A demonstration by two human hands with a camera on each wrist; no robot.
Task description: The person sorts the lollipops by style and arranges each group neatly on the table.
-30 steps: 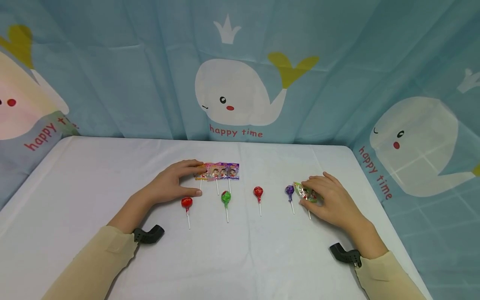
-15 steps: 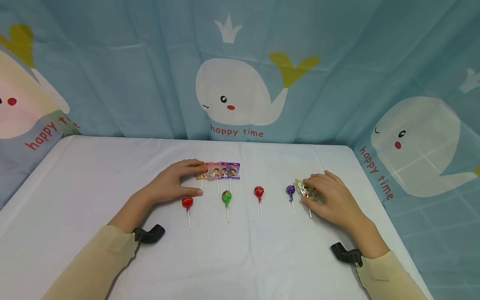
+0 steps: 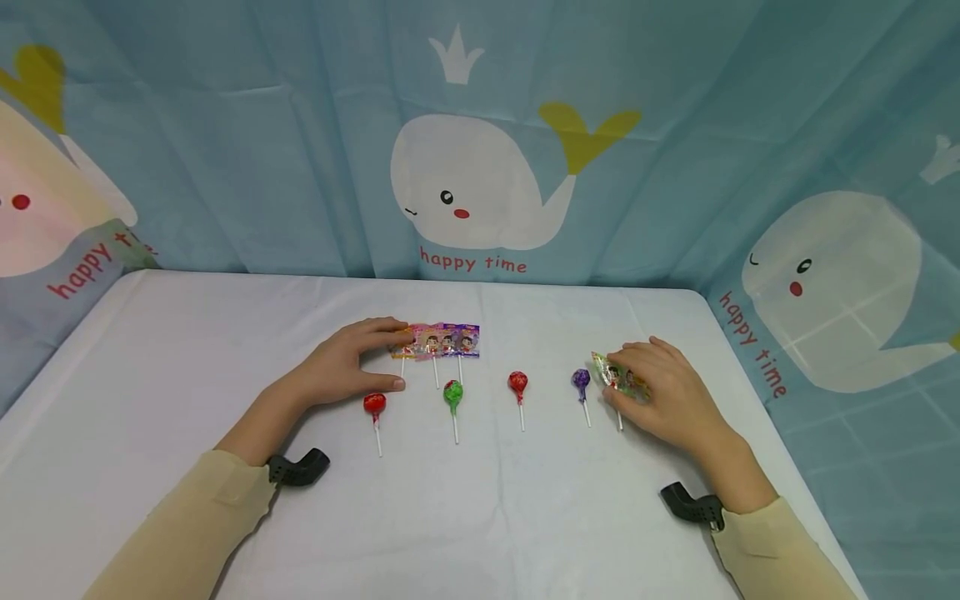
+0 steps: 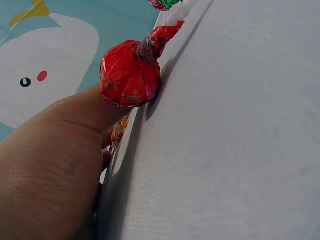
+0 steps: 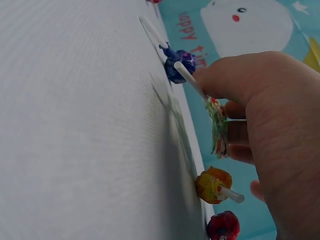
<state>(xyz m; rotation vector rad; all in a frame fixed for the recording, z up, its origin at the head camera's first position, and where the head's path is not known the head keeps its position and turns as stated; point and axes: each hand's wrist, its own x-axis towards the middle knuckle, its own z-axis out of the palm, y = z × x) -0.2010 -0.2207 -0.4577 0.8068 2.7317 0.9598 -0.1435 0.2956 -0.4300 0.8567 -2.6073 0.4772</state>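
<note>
My right hand pinches a flat lollipop in a green printed wrapper at the right of the table. In the right wrist view its white stick points back past the thumb, and a gap shows between wrapper and tablecloth. Just left of it lies a round purple lollipop. My left hand rests with straight fingers on an orange-wrapped flat lollipop, its thumb by the stick. That one ends a row with pink and purple flat lollipops. A round red lollipop lies close below the left thumb.
A round green lollipop and a second red one lie mid-table. In the right wrist view, an orange-yellow lollipop and a dark red one lie beneath the right hand. A blue whale-print curtain hangs behind the white table.
My right hand has shifted the green-wrapped lollipop slightly away from me, tilting its wrapper. The left hand and the other lollipops stay where they were.
</note>
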